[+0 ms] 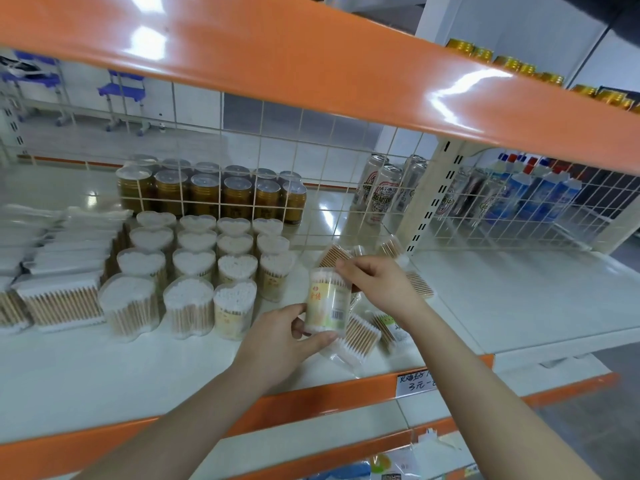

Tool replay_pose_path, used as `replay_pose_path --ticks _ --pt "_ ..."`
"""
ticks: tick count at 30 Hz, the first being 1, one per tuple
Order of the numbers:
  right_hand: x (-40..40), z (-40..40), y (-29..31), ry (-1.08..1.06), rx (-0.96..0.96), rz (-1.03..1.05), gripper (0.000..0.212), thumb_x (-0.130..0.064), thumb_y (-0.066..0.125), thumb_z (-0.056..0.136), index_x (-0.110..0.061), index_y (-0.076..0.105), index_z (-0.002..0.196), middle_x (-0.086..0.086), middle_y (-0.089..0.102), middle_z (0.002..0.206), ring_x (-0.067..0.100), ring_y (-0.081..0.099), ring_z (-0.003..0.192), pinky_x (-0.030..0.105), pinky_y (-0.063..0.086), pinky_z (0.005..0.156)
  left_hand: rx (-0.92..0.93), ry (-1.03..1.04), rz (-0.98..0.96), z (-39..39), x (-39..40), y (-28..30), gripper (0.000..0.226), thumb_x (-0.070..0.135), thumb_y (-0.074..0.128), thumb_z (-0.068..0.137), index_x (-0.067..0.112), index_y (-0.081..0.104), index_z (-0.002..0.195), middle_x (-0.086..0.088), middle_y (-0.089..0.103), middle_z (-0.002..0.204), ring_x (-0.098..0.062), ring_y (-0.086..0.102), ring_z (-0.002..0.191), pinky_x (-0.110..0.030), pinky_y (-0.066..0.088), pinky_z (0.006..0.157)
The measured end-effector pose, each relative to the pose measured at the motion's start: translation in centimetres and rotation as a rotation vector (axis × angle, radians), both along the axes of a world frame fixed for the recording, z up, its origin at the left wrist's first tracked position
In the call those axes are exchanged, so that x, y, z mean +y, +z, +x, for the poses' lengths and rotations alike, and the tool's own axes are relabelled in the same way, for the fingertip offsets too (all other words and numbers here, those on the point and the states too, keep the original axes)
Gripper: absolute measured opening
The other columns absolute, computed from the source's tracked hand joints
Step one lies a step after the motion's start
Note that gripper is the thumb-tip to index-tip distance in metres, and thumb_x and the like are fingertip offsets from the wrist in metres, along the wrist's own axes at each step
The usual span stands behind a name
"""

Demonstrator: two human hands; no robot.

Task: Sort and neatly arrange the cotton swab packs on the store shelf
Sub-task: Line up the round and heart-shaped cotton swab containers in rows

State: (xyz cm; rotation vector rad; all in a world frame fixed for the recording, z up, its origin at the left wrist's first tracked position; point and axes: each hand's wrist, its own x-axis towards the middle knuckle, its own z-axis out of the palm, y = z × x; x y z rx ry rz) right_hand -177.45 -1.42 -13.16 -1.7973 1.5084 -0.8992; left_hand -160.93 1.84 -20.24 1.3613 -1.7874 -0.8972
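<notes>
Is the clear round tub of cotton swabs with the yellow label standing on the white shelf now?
No, the clear round tub is held up between the left hand and the right hand.

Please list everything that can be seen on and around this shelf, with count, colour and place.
Heart-shaped swab jars: about fifteen, clear with white tips, rows at shelf centre-left.
Flat swab packs: many, white and tan, stacked far left.
Held swab jar: one, clear, yellow label, between both hands.
Loose swab packs: several, tan, scattered right of the jar.
Gold cans: about twelve, behind the wire grid.
Beer cans: several, silver and red, behind the grid on the right.
Blue-white bottles: several, far right.
Price tag: one, handwritten, on the orange shelf edge.
Left hand: grips jar bottom.
Right hand: grips jar top.
</notes>
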Motion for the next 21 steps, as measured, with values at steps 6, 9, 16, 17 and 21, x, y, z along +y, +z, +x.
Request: replay_pose_path --ticks 6,9,16,17,21 --pt "0.3 -0.2 0.1 0.049 -0.019 0.017 0.017 -0.025 0.066 0.083 -0.016 0.07 0.097 -0.007 0.069 0.087 0.0 0.063 0.077 0.012 0.05 0.071 -0.099 0.032 -0.026 0.6 0.1 -0.1 0.059 0.056 0.069 0.069 0.032 0.053 0.121 0.012 0.061 0.092 -0.003 0.055 0.085 -0.027 0.049 0.077" --pt "0.5 -0.3 0.0 0.055 -0.017 0.048 0.022 -0.024 0.071 0.079 -0.017 0.068 0.1 -0.005 0.069 0.094 0.005 0.065 0.085 0.016 0.052 0.075 -0.179 0.047 -0.08 0.8 0.2 0.0 0.067 0.056 0.068 0.072 0.029 0.047 0.129 0.01 0.06 0.107 -0.006 0.054 0.095 -0.026 0.047 0.081" --pt "1.1 -0.4 0.1 0.056 -0.053 0.097 0.024 -0.013 0.073 0.078 -0.016 0.065 0.1 -0.001 0.065 0.088 0.007 0.062 0.077 0.012 0.049 0.064 -0.238 0.048 -0.134 0.8 0.4 0.1 0.067 0.052 0.067 0.075 0.026 0.045 0.133 0.007 0.06 0.114 -0.009 0.054 0.103 -0.025 0.046 0.083" --pt "1.1 -0.4 0.1 0.058 -0.052 0.114 0.026 -0.013 0.072 0.079 -0.016 0.064 0.103 -0.002 0.063 0.086 0.006 0.06 0.074 0.01 0.046 0.061 -0.236 0.044 -0.131 0.9 0.5 0.0 0.067 0.052 0.067 0.075 0.027 0.045 0.133 0.007 0.06 0.114 -0.009 0.054 0.103 -0.025 0.046 0.084" --pt "1.0 -0.1 -0.2 0.063 -0.021 0.176 0.037 -0.009 0.064 0.084 -0.013 0.059 0.12 -0.007 0.053 0.078 -0.001 0.051 0.065 0.005 0.039 0.054 -0.251 0.01 -0.105 1.1 0.7 -0.2 0.067 0.05 0.067 0.077 0.029 0.042 0.135 0.008 0.058 0.117 -0.008 0.051 0.106 -0.023 0.044 0.085"
